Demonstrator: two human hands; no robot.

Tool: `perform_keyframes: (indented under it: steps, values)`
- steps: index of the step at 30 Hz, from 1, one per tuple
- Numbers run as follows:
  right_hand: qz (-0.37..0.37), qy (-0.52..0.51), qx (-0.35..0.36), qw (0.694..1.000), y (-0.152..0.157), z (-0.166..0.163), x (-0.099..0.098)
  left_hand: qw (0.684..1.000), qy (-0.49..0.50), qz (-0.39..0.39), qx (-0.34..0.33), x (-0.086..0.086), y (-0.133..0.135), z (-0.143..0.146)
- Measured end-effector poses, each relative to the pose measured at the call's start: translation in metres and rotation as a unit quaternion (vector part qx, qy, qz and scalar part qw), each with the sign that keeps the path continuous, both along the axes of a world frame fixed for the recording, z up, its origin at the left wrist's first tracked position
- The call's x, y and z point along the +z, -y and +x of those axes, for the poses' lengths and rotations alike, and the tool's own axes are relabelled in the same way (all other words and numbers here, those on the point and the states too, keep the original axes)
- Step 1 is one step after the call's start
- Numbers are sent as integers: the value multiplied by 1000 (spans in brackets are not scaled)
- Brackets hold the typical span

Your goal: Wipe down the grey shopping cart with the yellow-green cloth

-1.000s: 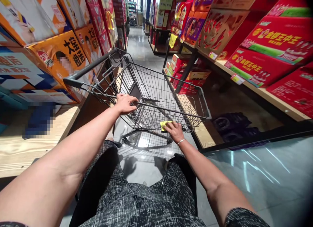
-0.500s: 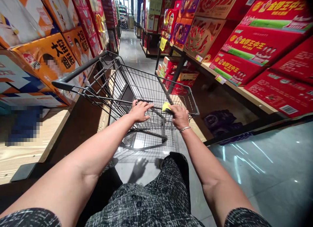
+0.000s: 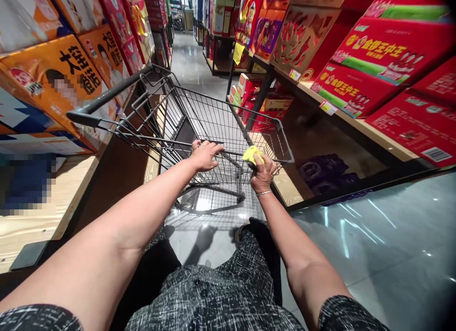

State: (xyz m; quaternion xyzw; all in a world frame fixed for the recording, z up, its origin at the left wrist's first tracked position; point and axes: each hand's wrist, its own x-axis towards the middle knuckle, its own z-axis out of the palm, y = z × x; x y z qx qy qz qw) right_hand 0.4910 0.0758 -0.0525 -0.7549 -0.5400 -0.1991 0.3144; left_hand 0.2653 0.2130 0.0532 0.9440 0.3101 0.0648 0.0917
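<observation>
A dark wire shopping cart (image 3: 228,122) stands side-on in front of me, its black handle bar (image 3: 107,96) pointing to the left. My left hand (image 3: 204,155) is wrapped round the cart's near top rim. My right hand (image 3: 262,172) is closed on a small yellow cloth (image 3: 252,155) and holds it against the rim near the cart's right corner. The basket looks empty inside.
Wooden shelves run along both sides of the aisle. Orange and blue cartons (image 3: 60,79) are stacked on the left, red gift boxes (image 3: 366,74) on the right. Dark packs (image 3: 324,172) lie on the low right shelf. The glossy grey floor (image 3: 374,241) stretches down the aisle.
My right hand has carried the yellow cloth from the cart's lower side wire up to the top rim. My left hand slid a little along the rim. My view shifted slightly.
</observation>
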Motion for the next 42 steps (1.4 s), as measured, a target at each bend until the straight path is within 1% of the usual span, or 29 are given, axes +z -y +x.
perform_keyframes:
  steps: [1,3,6,10,12,14,16,18,19,21,24,25,26,27,28,29,31,33,34,36,37,39,40,42]
  values:
    - [-17,20,26,999,-3,-5,-5,1000,7,2,1,0,-2,0]
    - [-64,59,54,995,-4,-6,-16,1000,24,6,5,-2,-7,-1]
    - [-164,91,69,980,0,2,-44,999,47,7,9,-5,-12,-1]
    - [-327,87,93,936,6,13,-95,997,72,12,14,-8,-16,1]
    - [-378,77,97,917,5,15,-114,997,78,16,21,-8,-18,2]
    - [-403,69,92,908,3,18,-125,997,77,13,25,-7,-21,3]
    - [-406,77,107,904,0,23,-124,997,75,7,27,-7,-25,3]
    - [-382,105,138,908,0,31,-113,997,76,4,28,-7,-29,4]
    - [-354,123,149,915,2,36,-105,997,77,3,28,-7,-30,4]
    - [-262,158,149,940,5,50,-83,996,81,3,31,-7,-33,5]
    - [-91,182,87,975,11,71,-49,995,87,5,37,-7,-34,6]
    - [-48,180,61,981,12,77,-42,995,89,6,38,-7,-33,6]
    - [-20,175,38,984,13,81,-38,995,89,7,39,-7,-33,7]
    - [-11,168,23,986,15,83,-38,995,89,8,40,-6,-32,7]
    - [-22,159,17,987,17,83,-42,995,88,9,40,-6,-32,6]
    - [-52,147,18,988,20,82,-51,995,86,9,41,-5,-31,6]
    - [-150,114,28,982,30,78,-76,996,81,9,40,-5,-31,6]
    - [-248,69,27,966,43,73,-104,996,77,7,39,-5,-31,5]
    - [-282,47,20,958,49,73,-116,996,76,7,38,-6,-32,5]
    - [-310,17,2,951,59,75,-130,996,76,6,37,-6,-33,6]
    - [-308,9,-6,951,60,78,-131,996,76,5,37,-6,-33,6]
    - [-286,6,-11,958,58,85,-121,996,78,4,40,-7,-33,6]
    - [-268,7,-10,963,55,89,-110,996,79,4,41,-7,-33,6]
    - [-222,12,-10,975,49,97,-82,996,79,2,43,-6,-33,7]
